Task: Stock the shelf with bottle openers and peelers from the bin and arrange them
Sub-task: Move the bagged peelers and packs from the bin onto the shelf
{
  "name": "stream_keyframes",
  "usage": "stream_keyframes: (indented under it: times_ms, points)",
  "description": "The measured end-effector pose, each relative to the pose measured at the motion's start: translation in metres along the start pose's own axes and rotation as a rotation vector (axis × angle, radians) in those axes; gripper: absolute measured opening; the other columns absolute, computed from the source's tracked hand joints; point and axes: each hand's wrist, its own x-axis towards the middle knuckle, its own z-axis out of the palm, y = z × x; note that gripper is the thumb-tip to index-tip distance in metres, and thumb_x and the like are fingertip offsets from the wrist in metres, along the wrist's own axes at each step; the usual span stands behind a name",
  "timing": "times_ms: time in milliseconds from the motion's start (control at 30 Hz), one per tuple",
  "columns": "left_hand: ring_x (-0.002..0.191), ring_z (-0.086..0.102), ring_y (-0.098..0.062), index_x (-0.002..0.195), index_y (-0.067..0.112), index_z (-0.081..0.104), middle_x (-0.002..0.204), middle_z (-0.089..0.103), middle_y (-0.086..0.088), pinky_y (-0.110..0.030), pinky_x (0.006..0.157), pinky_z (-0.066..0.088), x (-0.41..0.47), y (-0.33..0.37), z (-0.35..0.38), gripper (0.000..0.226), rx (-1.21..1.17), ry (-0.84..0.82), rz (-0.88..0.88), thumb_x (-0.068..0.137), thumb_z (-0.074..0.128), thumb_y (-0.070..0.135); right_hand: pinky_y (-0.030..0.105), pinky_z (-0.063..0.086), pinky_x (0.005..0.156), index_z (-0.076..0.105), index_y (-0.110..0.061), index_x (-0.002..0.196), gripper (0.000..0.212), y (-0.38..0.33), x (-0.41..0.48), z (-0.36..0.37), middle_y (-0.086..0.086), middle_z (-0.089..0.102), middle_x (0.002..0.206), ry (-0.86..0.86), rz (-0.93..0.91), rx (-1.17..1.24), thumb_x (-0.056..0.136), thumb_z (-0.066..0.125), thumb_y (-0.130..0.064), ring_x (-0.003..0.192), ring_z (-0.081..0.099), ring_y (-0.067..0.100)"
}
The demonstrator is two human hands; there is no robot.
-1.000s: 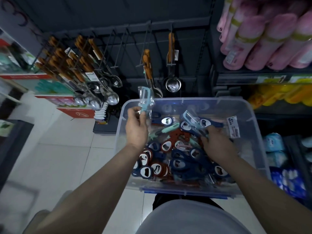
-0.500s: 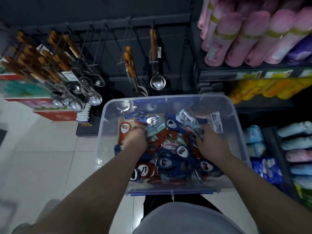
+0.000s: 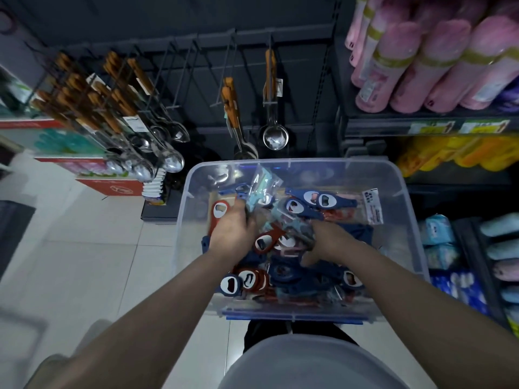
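Now left hand (image 3: 232, 234) back down in clear plastic bin (image 3: 297, 163), pale-blue bagged peeler (image 3: 262, 183) unhung; right hand (image 3: 329, 240) mid-bin; grips unreadable.

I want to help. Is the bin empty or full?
Quite full: the bin holds a heap of bottle openers and bagged peelers.

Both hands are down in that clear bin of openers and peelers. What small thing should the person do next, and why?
Probably the left hand should pinch the bagged light-blue peeler at its fingertips and lift it toward the peg rack. Both hands are sunk in the clear bin, the right hand is buried among blue and red openers, and several pegs above hang bare.
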Motion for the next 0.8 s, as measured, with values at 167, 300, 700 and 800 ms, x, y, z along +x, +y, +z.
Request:
stream_keyframes:
  times_ms: [167,300,700,800]
  points:
    - [0.08,0.057,-0.031,0.098,0.013,0.045,0.084,0.058,-0.008,-0.035,0.062,0.037,-0.008,-0.004,0.006,0.008,0.043,-0.045,0.005,0.097,0.046,0.021,0.039,0.051,0.078,0.046,-0.015,0.113,0.029,0.026,-0.007,0.002,0.01,0.06,0.111,0.166,0.031,-0.16,0.087,0.059,-0.015,0.096,0.059,0.029]
    - [0.074,0.057,-0.032,0.09,0.018,0.04,0.073,0.052,-0.003,-0.038,0.06,0.043,-0.006,0.0,0.008,0.012,0.087,-0.067,-0.008,0.097,0.046,0.026,0.035,0.046,0.068,0.042,-0.013,0.108,0.03,0.033,-0.011,0.004,0.011,0.06,0.108,0.192,-0.022,-0.318,0.084,0.056,-0.004,0.096,0.06,0.031]
    - [0.06,0.047,-0.008,0.091,0.016,0.042,0.067,0.049,0.006,-0.031,0.053,0.03,-0.003,0.021,-0.01,0.013,-0.07,-0.046,-0.018,0.098,0.049,0.023,0.035,0.047,0.085,0.053,-0.016,0.116,0.045,0.029,-0.014,-0.015,0.004,0.057,0.12,-0.026,-0.16,-0.332,0.082,0.071,-0.039,0.106,0.054,0.024]
    - [0.065,0.042,-0.002,0.091,0.014,0.042,0.069,0.045,0.01,-0.029,0.059,0.028,-0.005,0.024,-0.013,0.011,-0.089,-0.019,-0.036,0.098,0.05,0.019,0.03,0.043,0.075,0.052,-0.02,0.101,0.042,0.025,-0.015,-0.021,-0.004,0.058,0.103,0.062,-0.13,-0.09,0.074,0.078,-0.039,0.092,0.055,0.017]
